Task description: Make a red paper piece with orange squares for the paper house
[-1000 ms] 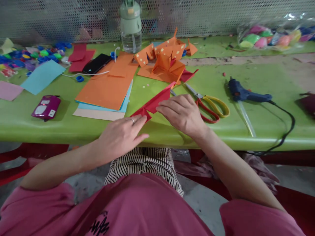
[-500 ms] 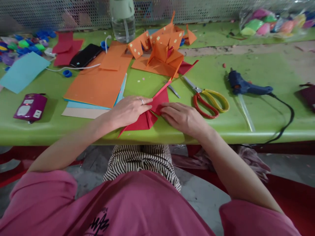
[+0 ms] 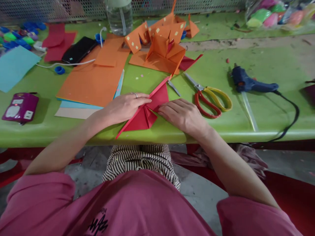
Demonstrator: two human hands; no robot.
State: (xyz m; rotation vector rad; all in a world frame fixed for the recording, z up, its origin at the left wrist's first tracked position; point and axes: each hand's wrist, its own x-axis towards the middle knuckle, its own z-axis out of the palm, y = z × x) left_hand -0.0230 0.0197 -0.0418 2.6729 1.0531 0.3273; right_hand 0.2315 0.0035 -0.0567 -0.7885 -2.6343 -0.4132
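Observation:
A folded sheet of red paper (image 3: 145,114) lies near the front edge of the green table (image 3: 216,72). My left hand (image 3: 124,106) rests on its left side with the fingers closed together, pressing along a raised fold. My right hand (image 3: 183,114) presses down on the paper's right part with curled fingers. The red paper's long edge rises toward a point at the upper right.
Scissors (image 3: 209,98) with red and yellow handles lie right of my hands. A blue glue gun (image 3: 248,85) with its cord sits further right. Orange sheets (image 3: 95,78) and folded orange pieces (image 3: 162,49) lie behind. A purple device (image 3: 19,106) and a phone (image 3: 78,49) are at left.
My left hand moved from the table's front edge up onto the red paper. The paper turned, and its folded flap now shows between my hands. The camera tilted down slightly.

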